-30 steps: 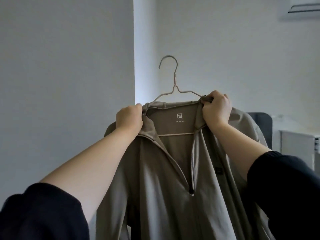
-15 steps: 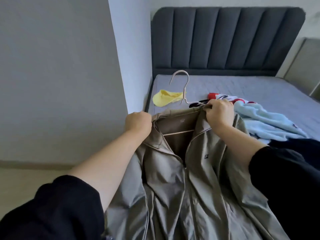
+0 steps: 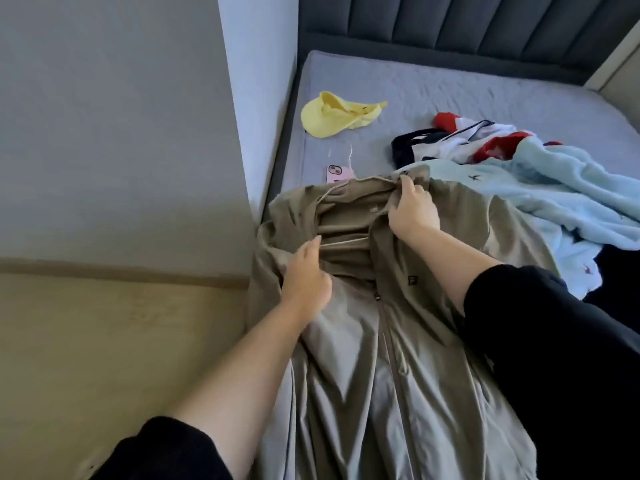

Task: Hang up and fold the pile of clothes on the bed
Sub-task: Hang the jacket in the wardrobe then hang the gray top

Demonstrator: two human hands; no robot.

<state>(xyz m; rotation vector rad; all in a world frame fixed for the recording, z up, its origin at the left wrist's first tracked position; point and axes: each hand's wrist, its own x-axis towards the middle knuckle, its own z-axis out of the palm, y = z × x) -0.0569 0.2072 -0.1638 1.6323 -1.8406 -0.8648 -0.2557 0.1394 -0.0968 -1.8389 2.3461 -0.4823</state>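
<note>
The khaki jacket (image 3: 381,341) lay front-up on the bed (image 3: 450,88), with a thin hanger (image 3: 346,241) inside its collar. The small dark square logo (image 3: 412,280) on its chest was too small to read. The right hand (image 3: 414,211) gripped the collar with curled fingers. The left hand (image 3: 306,278) lay on the other collar side, too blurred to tell its hold. The light blue garment (image 3: 554,188) beside the jacket showed a small bird mark.

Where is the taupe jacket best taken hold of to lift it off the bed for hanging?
Grip the collar at both shoulder ends, coming from above. The taupe jacket lies front-up on the bed, with the hanger wire inside its open neck, so pinching fabric there likely catches wire too. The right hand already pinches the collar.
</note>
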